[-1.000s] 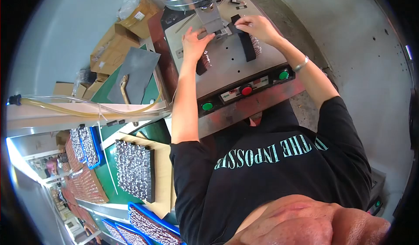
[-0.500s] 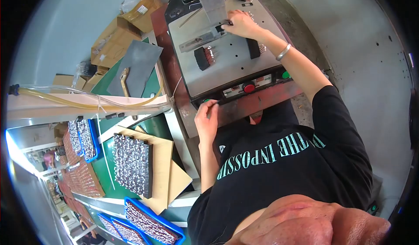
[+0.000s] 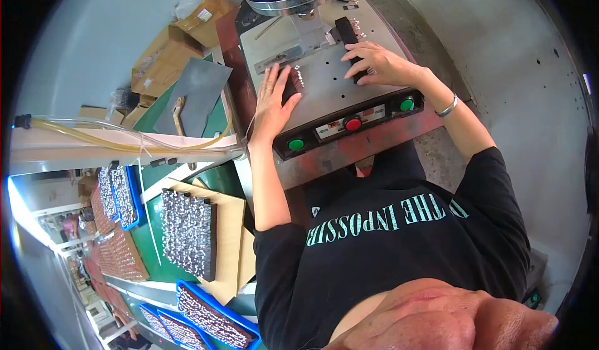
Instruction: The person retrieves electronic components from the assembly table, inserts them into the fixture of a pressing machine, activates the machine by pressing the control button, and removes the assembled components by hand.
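Observation:
My left hand (image 3: 272,103) lies on the left part of the metal machine plate (image 3: 321,88), its fingers stretched out and its thumb apart. It partly covers a short black strip (image 3: 291,87) with light-tipped pieces along its right side. My right hand (image 3: 385,67) is bent over the lower part of a longer black strip (image 3: 346,30), its fingertips at the strip's left edge. Between the hands and farther back, a metal fixture (image 3: 311,37) stands below the round machine head (image 3: 293,4).
Two green buttons (image 3: 296,145) (image 3: 407,104) and a red button (image 3: 353,124) line the plate's front. At left are a grey sheet (image 3: 203,91), a block of white-tipped pieces (image 3: 186,234), blue trays (image 3: 215,315) and cardboard boxes (image 3: 163,60).
My left hand has moved from the front buttons up onto the short strip. My right hand has left the fixture and come down to the longer strip. The machine head sits lower in view.

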The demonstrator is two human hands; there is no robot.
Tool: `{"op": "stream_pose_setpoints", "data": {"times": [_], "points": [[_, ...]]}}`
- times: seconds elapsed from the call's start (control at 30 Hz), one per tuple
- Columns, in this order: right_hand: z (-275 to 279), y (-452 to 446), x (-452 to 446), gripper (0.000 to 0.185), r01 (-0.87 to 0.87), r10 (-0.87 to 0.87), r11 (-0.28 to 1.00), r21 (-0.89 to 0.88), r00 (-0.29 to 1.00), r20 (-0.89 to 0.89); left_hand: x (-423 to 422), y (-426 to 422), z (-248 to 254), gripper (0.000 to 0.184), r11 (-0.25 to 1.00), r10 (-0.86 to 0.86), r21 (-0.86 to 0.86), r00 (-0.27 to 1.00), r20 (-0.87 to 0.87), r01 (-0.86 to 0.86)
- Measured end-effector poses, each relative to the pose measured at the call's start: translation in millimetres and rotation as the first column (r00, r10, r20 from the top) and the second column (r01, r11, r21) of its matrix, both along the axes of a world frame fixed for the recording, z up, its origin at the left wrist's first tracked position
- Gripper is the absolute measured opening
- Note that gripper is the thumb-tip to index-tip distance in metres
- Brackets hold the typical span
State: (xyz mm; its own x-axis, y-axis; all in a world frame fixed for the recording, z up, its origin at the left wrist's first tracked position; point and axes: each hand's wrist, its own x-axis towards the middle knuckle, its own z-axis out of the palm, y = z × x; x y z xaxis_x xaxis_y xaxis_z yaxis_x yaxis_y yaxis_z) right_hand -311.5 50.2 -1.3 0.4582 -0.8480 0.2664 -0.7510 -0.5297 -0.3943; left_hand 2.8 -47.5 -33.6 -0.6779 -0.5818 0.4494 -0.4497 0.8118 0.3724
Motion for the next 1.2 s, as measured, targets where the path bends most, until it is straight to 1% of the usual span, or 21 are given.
{"op": "stream_pose_setpoints", "data": {"times": [0.1,0.13,0.23,0.27,0.33,0.37,0.47,0.53,0.57,0.63,0.73,0.8,0.83,0.9,0.93,1.0,1.03,1.07,1.1,1.17,1.2], "points": [[0,3,5,0.020,0.028,-0.028,0.999,-0.041,0.999,-0.017,2,11,-3,0.063,0.991,0.071,0.105,0.995,0.075,-0.079],[0,3,6,0.018,0.036,-0.036,0.998,-0.044,0.999,-0.015,3,15,-4,0.062,0.986,0.090,0.133,0.995,0.052,-0.096],[-2,5,9,0.015,0.043,-0.043,0.993,-0.112,0.999,-0.003,6,18,3,0.065,0.992,0.119,-0.046,0.989,0.084,-0.116],[-2,4,9,0.015,0.041,-0.042,0.988,-0.146,0.999,0.000,3,16,7,0.065,0.991,0.115,-0.068,0.992,0.049,-0.112],[7,5,14,0.015,0.098,-0.087,0.994,-0.046,0.975,0.203,-9,5,17,0.066,0.988,0.102,-0.116,0.995,-0.021,-0.104],[10,6,15,0.016,0.119,-0.117,0.993,0.012,0.946,0.301,-15,-8,16,0.065,0.986,0.118,-0.124,0.993,0.018,-0.115],[9,3,5,0.019,0.295,-0.262,0.953,-0.073,0.920,0.292,-47,-53,7,0.060,0.985,0.137,-0.120,0.985,0.105,-0.124],[13,1,0,0.020,0.416,-0.423,0.903,0.108,0.821,0.383,-69,-76,2,0.057,0.990,0.118,-0.095,0.986,0.118,-0.107],[15,0,-3,0.022,0.463,-0.501,0.864,0.198,0.759,0.415,-76,-85,0,0.055,0.994,0.098,-0.055,0.981,0.169,-0.090],[10,-5,-13,0.023,0.516,-0.538,0.839,0.174,0.734,0.415,-89,-97,2,0.052,0.998,0.051,0.030,0.962,0.270,-0.061],[-2,-25,-13,0.025,0.554,-0.561,0.819,0.150,0.718,0.411,-93,-103,10,0.049,0.969,-0.039,0.247,0.969,0.245,-0.024],[-5,-50,-3,0.025,0.536,-0.545,0.831,0.150,0.728,0.415,-84,-102,-11,0.046,0.977,0.085,0.195,0.995,0.048,-0.093],[-6,-66,4,0.025,0.508,-0.551,0.833,0.220,0.721,0.420,-81,-98,-8,0.044,0.977,0.141,0.169,0.988,-0.057,-0.130],[-12,-94,20,0.026,0.446,-0.570,0.819,0.360,0.703,0.425,-59,-62,10,0.036,0.930,0.218,0.341,0.955,-0.203,-0.139],[-19,-105,24,0.027,0.537,-0.587,0.810,0.237,0.750,0.305,-44,-31,26,0.032,0.895,0.266,0.426,0.926,-0.269,-0.134],[-32,-123,30,0.029,0.635,-0.632,0.771,-0.051,0.773,0.054,-15,24,43,0.022,0.877,0.220,0.481,0.908,-0.357,-0.023],[-32,-122,32,0.031,0.606,-0.602,0.794,-0.054,0.795,0.071,-2,50,36,0.019,0.875,0.224,0.484,0.885,-0.408,0.001],[-32,-116,32,0.033,0.578,-0.573,0.814,-0.057,0.815,0.088,9,73,31,0.020,0.808,0.296,0.589,0.878,-0.377,-0.019],[-32,-112,33,0.034,0.549,-0.542,0.834,-0.057,0.834,0.102,20,96,27,0.020,0.705,0.343,0.709,0.860,-0.378,0.030],[-31,-115,34,0.034,0.529,-0.520,0.845,-0.081,0.847,0.107,36,125,-19,0.018,0.566,0.471,0.825,0.823,-0.317,-0.007],[-34,-113,34,0.034,0.521,-0.512,0.849,-0.086,0.852,0.109,35,131,-26,0.016,0.636,0.458,0.768,0.838,-0.296,-0.077]]}}
